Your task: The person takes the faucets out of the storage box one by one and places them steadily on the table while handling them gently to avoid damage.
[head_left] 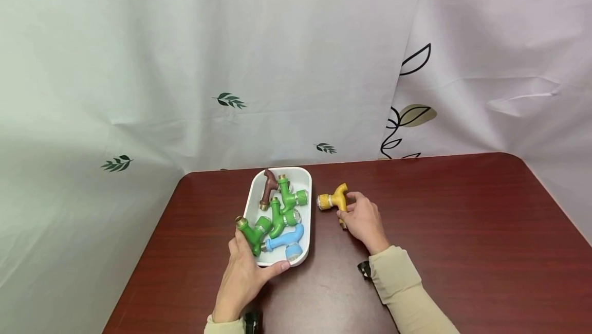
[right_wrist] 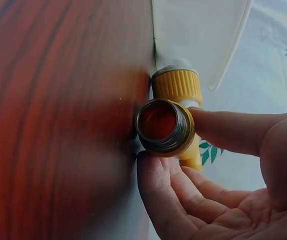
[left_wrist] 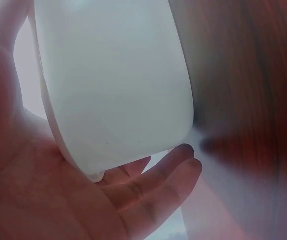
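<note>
My left hand grips the near left corner of a white plastic tray, thumb along its near rim and fingers around its left side. In the left wrist view, the palm and fingers wrap the tray's outer wall. Inside the tray lie a brown tap, several green taps and a light blue tap. One green tap leans over the left rim by my left fingertips. Right of the tray, my right hand pinches a yellow tap by its body, threaded end facing the wrist.
The dark red wooden table stretches to both sides of the tray. Behind its far edge hangs a white curtain with leaf prints, and it continues along the left and right sides.
</note>
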{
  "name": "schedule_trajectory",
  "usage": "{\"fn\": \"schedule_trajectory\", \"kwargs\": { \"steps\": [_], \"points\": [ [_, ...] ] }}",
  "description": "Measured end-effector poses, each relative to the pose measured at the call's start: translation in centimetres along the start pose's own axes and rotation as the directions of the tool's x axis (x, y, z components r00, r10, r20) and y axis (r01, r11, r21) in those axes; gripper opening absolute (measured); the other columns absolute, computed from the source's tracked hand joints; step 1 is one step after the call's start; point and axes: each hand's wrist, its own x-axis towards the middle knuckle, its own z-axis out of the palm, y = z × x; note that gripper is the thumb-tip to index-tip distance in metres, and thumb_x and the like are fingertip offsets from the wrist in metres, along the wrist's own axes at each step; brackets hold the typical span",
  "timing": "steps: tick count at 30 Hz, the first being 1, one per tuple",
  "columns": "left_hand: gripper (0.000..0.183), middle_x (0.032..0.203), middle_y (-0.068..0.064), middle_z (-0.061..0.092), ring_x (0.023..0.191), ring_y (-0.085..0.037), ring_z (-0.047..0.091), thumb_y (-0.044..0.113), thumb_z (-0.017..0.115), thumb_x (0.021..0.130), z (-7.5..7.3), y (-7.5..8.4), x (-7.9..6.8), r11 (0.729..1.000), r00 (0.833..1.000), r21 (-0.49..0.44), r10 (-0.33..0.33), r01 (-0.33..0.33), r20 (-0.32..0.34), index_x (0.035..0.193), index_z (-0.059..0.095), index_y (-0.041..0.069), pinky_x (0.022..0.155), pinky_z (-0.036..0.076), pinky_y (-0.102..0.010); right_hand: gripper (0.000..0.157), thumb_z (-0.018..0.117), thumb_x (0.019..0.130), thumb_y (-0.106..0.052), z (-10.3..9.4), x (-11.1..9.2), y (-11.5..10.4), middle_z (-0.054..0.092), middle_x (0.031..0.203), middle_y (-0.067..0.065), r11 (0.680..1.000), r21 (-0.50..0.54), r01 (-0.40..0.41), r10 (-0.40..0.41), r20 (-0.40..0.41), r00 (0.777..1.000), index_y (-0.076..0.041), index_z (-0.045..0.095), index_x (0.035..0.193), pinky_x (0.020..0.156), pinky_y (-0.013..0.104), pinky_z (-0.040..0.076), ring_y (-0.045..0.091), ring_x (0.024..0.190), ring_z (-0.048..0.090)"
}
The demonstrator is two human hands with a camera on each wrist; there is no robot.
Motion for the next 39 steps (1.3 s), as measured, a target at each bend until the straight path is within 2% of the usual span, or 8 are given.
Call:
{"fn": "schedule_trajectory", "kwargs": {
  "steps": [6, 14, 20, 31, 39],
  "points": [
    [0.145, 0.136, -0.033, 0.032, 0.117, -0.046, 0.054, 0.070, 0.082, 0.065, -0.1, 0.1, 0.1, 1.000, 1.000, 0.000, -0.013, 0.013, 0.012, 0.154, 0.004, -0.014, 0.094, 0.047, -0.054, 0.058, 0.080, 0.084, -0.014, -0.3, 0.0, 0.0, 0.074, 0.102, 0.013, 1.000, 0.019, 0.009, -0.009, 0.012, 1.000, -0.003, 0.058, 0.136, 0.087, 0.049, 0.050, 0.029, 0.096, 0.069],
    [0.145, 0.137, -0.033, 0.032, 0.118, -0.045, 0.053, 0.070, 0.082, 0.066, -0.2, 0.1, 0.1, 1.000, 1.000, -0.009, -0.017, 0.017, 0.018, 0.154, 0.003, -0.013, 0.096, 0.046, -0.054, 0.054, 0.082, 0.076, -0.002, -0.9, -0.1, -0.2, 0.071, 0.114, 0.018, 0.993, 0.103, 0.061, -0.068, 0.065, 0.996, 0.001, 0.064, 0.127, 0.086, 0.043, 0.054, 0.029, 0.100, 0.070],
    [0.145, 0.137, -0.033, 0.032, 0.118, -0.045, 0.052, 0.070, 0.082, 0.065, -0.2, 0.0, 0.0, 1.000, 1.000, -0.019, -0.018, 0.018, 0.017, 0.155, 0.002, -0.010, 0.096, 0.046, -0.054, 0.054, 0.078, 0.074, 0.007, -1.1, -0.1, -0.2, 0.069, 0.117, 0.016, 0.996, 0.082, 0.022, -0.033, 0.138, 0.990, -0.001, 0.066, 0.125, 0.084, 0.040, 0.055, 0.030, 0.106, 0.067],
    [0.145, 0.136, -0.032, 0.033, 0.117, -0.045, 0.053, 0.071, 0.082, 0.065, -0.2, 0.0, 0.1, 1.000, 1.000, -0.018, -0.023, 0.023, 0.021, 0.155, 0.003, -0.012, 0.095, 0.046, -0.054, 0.047, 0.079, 0.075, 0.006, -0.8, -0.2, 0.0, 0.071, 0.113, 0.017, 0.993, 0.089, 0.074, -0.081, 0.084, 0.993, 0.001, 0.068, 0.120, 0.086, 0.040, 0.055, 0.029, 0.102, 0.070],
    [0.146, 0.136, -0.033, 0.033, 0.117, -0.045, 0.054, 0.070, 0.082, 0.064, -0.1, 0.1, 0.1, 1.000, 1.000, -0.017, -0.021, 0.022, 0.018, 0.154, 0.004, -0.014, 0.095, 0.047, -0.054, 0.050, 0.081, 0.079, -0.001, -1.1, -0.4, -0.3, 0.068, 0.122, 0.017, 0.994, 0.061, 0.085, -0.089, 0.060, 0.994, 0.000, 0.065, 0.126, 0.090, 0.044, 0.053, 0.031, 0.108, 0.067]
  ]
}}
